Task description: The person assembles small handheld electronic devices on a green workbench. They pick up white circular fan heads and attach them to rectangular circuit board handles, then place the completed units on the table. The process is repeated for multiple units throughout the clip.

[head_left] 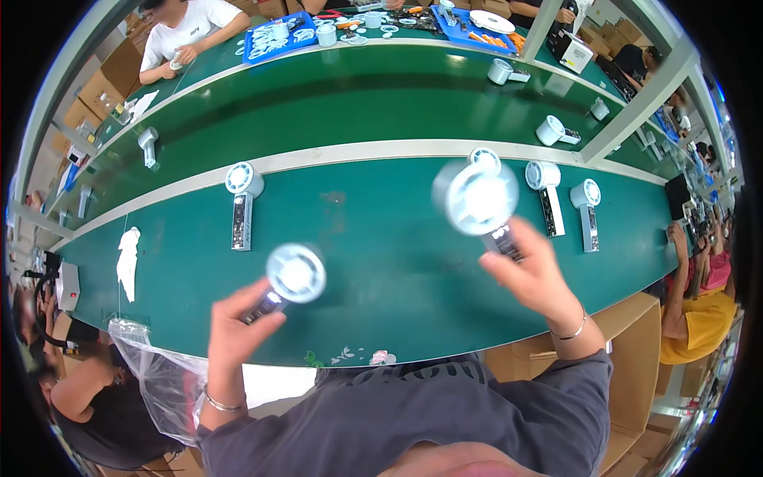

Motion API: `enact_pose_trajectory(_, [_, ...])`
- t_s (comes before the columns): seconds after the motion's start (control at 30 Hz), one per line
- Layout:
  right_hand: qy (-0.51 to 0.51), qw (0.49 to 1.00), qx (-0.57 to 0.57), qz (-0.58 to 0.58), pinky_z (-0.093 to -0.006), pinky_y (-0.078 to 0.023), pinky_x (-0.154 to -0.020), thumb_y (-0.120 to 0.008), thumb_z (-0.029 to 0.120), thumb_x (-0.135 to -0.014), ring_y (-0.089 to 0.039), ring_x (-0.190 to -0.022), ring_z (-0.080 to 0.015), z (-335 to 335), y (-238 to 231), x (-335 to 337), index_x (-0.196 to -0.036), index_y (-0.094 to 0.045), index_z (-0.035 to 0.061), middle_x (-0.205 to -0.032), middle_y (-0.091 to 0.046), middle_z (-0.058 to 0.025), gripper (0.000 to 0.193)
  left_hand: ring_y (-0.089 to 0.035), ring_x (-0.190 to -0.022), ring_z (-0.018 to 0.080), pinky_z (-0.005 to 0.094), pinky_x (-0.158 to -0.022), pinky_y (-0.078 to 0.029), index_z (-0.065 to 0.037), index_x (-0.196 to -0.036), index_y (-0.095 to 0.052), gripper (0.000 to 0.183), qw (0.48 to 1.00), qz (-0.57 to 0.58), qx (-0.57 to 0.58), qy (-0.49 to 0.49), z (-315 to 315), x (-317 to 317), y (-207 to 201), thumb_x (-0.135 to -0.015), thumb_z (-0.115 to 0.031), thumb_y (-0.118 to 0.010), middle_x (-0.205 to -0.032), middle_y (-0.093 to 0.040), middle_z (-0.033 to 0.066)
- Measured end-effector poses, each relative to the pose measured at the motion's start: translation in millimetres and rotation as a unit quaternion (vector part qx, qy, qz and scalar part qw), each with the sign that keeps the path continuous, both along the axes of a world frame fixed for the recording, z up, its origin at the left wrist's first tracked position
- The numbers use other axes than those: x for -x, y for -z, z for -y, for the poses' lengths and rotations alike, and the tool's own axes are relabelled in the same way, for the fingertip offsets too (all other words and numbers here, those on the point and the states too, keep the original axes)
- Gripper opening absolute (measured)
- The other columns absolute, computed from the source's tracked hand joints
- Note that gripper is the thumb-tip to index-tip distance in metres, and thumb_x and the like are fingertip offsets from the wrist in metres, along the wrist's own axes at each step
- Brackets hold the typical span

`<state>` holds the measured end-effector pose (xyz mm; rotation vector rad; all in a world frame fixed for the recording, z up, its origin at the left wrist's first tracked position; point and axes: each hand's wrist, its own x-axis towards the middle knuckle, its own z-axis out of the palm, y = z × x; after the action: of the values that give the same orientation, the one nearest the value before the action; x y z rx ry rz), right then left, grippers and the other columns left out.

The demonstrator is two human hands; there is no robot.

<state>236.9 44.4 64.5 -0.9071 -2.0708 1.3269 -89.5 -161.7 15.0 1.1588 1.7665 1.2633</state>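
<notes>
My left hand [238, 324] is closed round the handle of a pale blue-grey handheld fan [296, 273], its round head tilted up and its handle showing dark circuitry. My right hand [536, 274] grips a second handheld fan [480, 200], raised over the table and blurred. Partly hidden behind that one is another fan head [485, 157]. Farther left lies a fan with an open-fronted handle [242, 211], circuit board exposed. Two more fans, a nearer one [545, 187] and one at its right [588, 208], lie beyond my right hand.
A pale rail [358, 153] divides my green table [381, 254] from a green strip carrying several fans [551, 129]. White cloth [127, 262] lies at left. Clear plastic [163, 374] hangs off the near edge; a cardboard box [636, 366] stands right. A blue parts tray [278, 38] and co-workers are beyond.
</notes>
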Motion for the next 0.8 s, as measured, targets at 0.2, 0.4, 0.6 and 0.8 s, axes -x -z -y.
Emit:
enact_pose_trajectory(0.2, [-0.006, 0.673, -0.432, -0.601, -0.0283, -0.045, -0.053, -0.059, 0.037, -0.083, -0.054, -0.059, -0.0210, 25, -60, 20, -0.128, -0.034, 0.0008, -0.075, -0.050, -0.0088, 0.064, -0.047, -0.060, 0.0179, 0.0232, -0.042, -0.040, 0.009, -0.095, -0.051, 0.036, 0.849, -0.039, -0.527, -0.004, -20, -29, -74, -0.068, -0.010, -0.064, -0.089, -0.051, 0.0179])
enact_pose_trajectory(0.4, [-0.062, 0.996, -0.055, -0.016, -0.0294, -0.048, -0.069, -0.068, 0.013, -0.080, -0.058, -0.076, -0.0186, 14, -27, 3, -0.116, -0.047, -0.0046, -0.092, -0.060, -0.0135, 0.045, -0.057, -0.088, 0.0161, 0.0257, -0.078, -0.045, 0.005, -0.112, -0.058, 0.050, 0.984, -0.121, -0.126, -0.047, -8, -26, -55, -0.064, -0.001, -0.071, -0.101, -0.061, 0.0130])
enact_pose_trajectory(0.6, [-0.096, 0.920, 0.247, 0.289, -0.0243, -0.041, -0.050, -0.063, 0.025, -0.085, -0.051, -0.059, -0.0087, -2, 48, -12, -0.101, -0.054, -0.0001, -0.076, -0.055, -0.0036, 0.031, -0.058, -0.098, 0.0145, 0.0265, -0.086, -0.045, 0.000, -0.120, -0.056, 0.055, 0.990, -0.093, 0.086, 0.057, -2, -21, 31, -0.068, -0.004, -0.074, -0.108, -0.063, 0.0123])
enact_pose_trajectory(0.8, [0.062, 0.992, -0.034, -0.104, -0.0270, -0.043, -0.062, -0.062, 0.025, -0.086, -0.054, -0.072, -0.0126, -1, -45, 15, -0.106, -0.051, 0.0010, -0.081, -0.056, -0.0066, 0.034, -0.055, -0.082, 0.0088, 0.0225, -0.073, -0.045, 0.004, -0.124, -0.050, 0.050, 0.976, -0.020, -0.184, -0.111, -45, -28, -45, -0.077, -0.003, -0.066, -0.096, -0.061, 0.0053])
